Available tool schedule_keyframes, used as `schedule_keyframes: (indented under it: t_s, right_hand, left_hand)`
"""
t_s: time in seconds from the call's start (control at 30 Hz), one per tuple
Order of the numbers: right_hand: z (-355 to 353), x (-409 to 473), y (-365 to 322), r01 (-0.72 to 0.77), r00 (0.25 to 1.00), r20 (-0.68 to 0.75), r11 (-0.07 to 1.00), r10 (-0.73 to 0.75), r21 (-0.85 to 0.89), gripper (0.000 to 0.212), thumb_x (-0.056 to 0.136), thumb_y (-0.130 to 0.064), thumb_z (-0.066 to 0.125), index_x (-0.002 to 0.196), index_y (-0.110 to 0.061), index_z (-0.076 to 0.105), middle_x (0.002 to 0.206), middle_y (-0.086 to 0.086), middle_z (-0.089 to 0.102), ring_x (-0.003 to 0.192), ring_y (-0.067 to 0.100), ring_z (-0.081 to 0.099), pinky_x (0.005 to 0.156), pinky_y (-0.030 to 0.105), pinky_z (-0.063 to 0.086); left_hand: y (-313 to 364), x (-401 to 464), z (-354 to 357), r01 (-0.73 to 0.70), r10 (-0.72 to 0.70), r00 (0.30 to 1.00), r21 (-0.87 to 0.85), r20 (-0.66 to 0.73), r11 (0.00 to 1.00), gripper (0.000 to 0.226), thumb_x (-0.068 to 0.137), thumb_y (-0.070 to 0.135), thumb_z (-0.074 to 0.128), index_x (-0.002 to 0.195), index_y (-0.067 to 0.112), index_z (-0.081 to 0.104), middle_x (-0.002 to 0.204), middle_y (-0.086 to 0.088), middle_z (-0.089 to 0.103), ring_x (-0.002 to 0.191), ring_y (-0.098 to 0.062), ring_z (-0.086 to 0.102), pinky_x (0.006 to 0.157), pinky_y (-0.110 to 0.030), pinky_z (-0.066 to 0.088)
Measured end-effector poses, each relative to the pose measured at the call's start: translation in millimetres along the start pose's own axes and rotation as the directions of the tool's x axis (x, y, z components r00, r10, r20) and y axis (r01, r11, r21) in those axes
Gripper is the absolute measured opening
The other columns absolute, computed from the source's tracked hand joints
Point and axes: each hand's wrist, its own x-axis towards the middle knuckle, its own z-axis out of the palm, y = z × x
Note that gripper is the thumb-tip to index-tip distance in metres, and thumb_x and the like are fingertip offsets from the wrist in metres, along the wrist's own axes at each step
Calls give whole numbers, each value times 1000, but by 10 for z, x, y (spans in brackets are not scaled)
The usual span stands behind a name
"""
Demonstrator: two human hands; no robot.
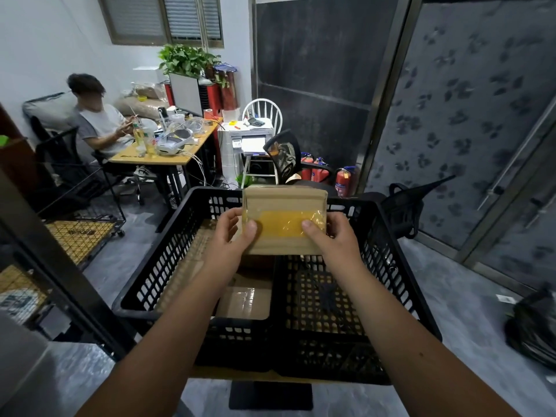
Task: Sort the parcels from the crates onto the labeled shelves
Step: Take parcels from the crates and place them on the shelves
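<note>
I hold a small brown cardboard parcel [284, 206] with a yellow taped label above a black plastic crate [388, 251]. My left hand [233, 236] grips its left edge, thumb on the label. My right hand [328, 236] grips the right edge the same way. Inside the crate, on its left side, lie other cardboard parcels [243, 302]. The crate's right half shows its bare mesh floor.
The crate stands on a small table with a black foot [270, 395]. A wire shelf rack [75, 236] is at the left. A person sits at a cluttered desk [168, 152] beyond. A black office chair [285, 158], fire extinguishers [343, 182] and a black bag [532, 329] stand around.
</note>
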Motion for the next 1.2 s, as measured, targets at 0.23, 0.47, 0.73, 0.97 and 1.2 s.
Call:
schedule_keyframes:
  t_s: [0.23, 0.47, 0.73, 0.97, 1.2]
  right_hand:
    - [51, 64, 51, -156, 981, 131, 983, 144, 91, 39, 93, -66, 57, 124, -46, 45, 123, -21, 53, 117, 10, 55, 104, 37, 44]
    - [62, 85, 49, -50, 983, 183, 994, 30, 101, 78, 79, -51, 81, 149, -43, 48, 141, -15, 60, 135, 11, 52, 112, 40, 45]
    - [119, 99, 57, 52, 994, 99, 993, -42, -103, 110, 77, -18, 87, 159, -53, 24, 137, -4, 41, 126, 7, 46, 117, 44, 38]
    - [112, 85, 131, 98, 995, 6, 983, -98, -154, 108, 82, -9, 80, 159, -57, 21, 149, -18, 50, 138, 8, 46, 115, 45, 45]
    - [107, -9, 140, 117, 993, 11, 986, -117, -121, 99, 88, -26, 81, 155, -63, 18, 156, -24, 42, 144, 3, 38, 122, 45, 36]
  left_hand:
    - [-24, 115, 21, 71, -70, 997, 25, -25, 997, 64, 77, 96, 39, 128, 60, 54, 140, 15, 61, 133, -15, 55, 108, -45, 43]
    - [-85, 100, 21, 76, -78, 997, 138, 13, 988, 103, 67, 104, 21, 158, 56, 22, 169, 14, 26, 156, -16, 23, 126, -53, 17]
    - [-110, 127, 42, 62, -63, 998, 148, -2, 987, 91, 70, 104, 25, 154, 66, 20, 169, 12, 25, 155, -19, 24, 123, -60, 25]
    - [-151, 138, 2, -20, 22, 999, 71, -26, 997, 44, 108, 61, 35, 151, 58, 40, 143, 17, 58, 129, -13, 59, 108, -53, 50]
    - [-316, 165, -150, -88, 94, 995, 181, -22, 979, 60, 105, 6, 55, 148, 49, 51, 139, 12, 62, 119, -25, 65, 101, -56, 56]
